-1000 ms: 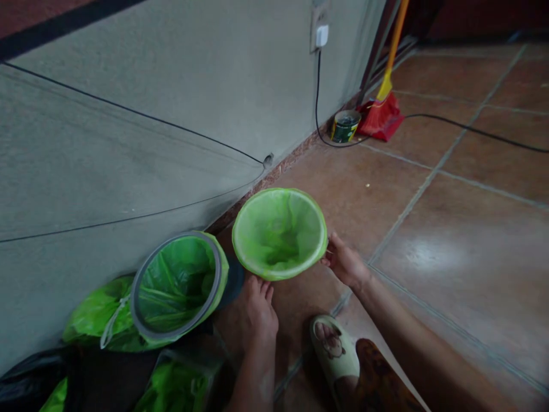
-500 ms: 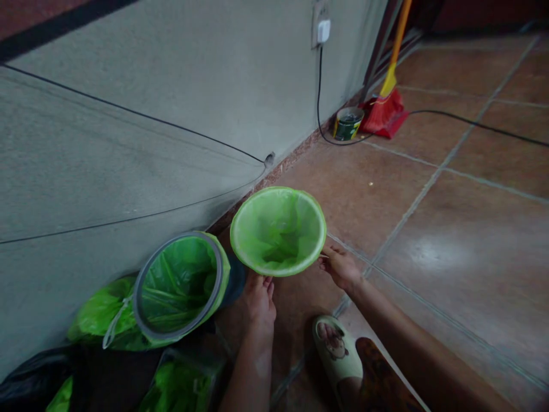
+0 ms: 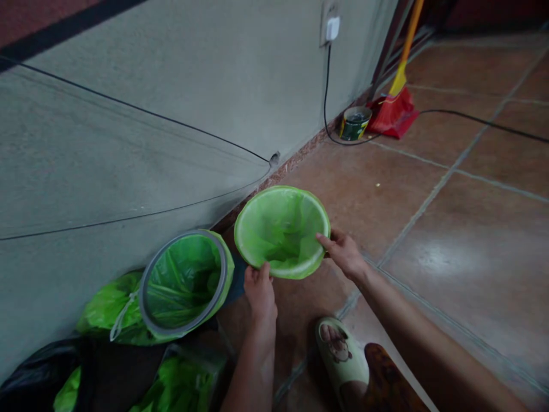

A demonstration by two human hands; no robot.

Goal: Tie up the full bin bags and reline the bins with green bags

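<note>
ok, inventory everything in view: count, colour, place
held bin: 1, green liner, centre
second bin: 1, grey rim, left of held bin
drawstring bag: 1, green, left of second bin
dark plastic: 1, black, bottom left
loose plastic: uncountable, green, bottom edge
wall: 1, grey, upper left
floor: 1, brown tiles, right
plug: 1, white, on wall
cords: 3 runs, dark, wall, floor
can: 1, green-yellow, by wall
broom: 1, yellow handle, red end, right of can
slipper: 1, pale green, floor
cloth: 1, brown, beside slipper
left hand: 1, held bin's near rim
right hand: 1, bin's right rim
</note>
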